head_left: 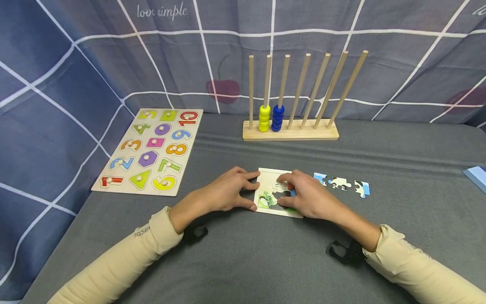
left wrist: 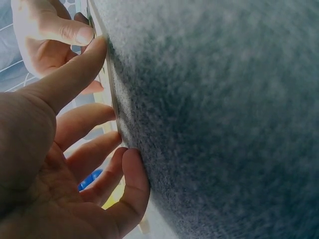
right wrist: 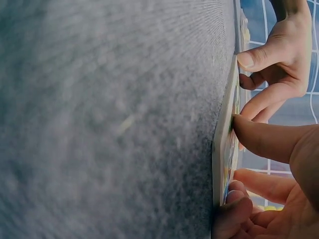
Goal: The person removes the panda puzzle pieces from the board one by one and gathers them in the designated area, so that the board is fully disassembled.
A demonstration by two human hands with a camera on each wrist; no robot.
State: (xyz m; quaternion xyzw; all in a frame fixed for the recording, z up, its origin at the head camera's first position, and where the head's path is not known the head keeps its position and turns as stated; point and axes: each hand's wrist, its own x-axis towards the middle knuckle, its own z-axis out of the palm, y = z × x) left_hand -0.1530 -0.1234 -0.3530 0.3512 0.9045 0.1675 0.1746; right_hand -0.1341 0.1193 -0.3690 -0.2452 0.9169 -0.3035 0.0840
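Note:
A small framed jigsaw puzzle [head_left: 265,213] with green leaves and a white and dark picture lies flat on the grey cloth. My left hand [head_left: 228,190] touches its left edge, thumb near the lower left corner and fingers higher up. In the left wrist view, those fingertips rest against the thin board edge. Over the puzzle's right half is my right hand [head_left: 309,196], with its thumb and index finger spread apart on the picture. The right wrist view shows that thumb [right wrist: 264,139] touching the board's face. My right hand hides part of the picture.
Loose jigsaw pieces [head_left: 339,183] lie right of the puzzle. Behind stands a wooden peg stand [head_left: 296,134] with yellow beads [head_left: 264,118] and blue beads [head_left: 278,118]. A number and shape board [head_left: 152,169] lies at left, and a light blue block [head_left: 476,177] at far right.

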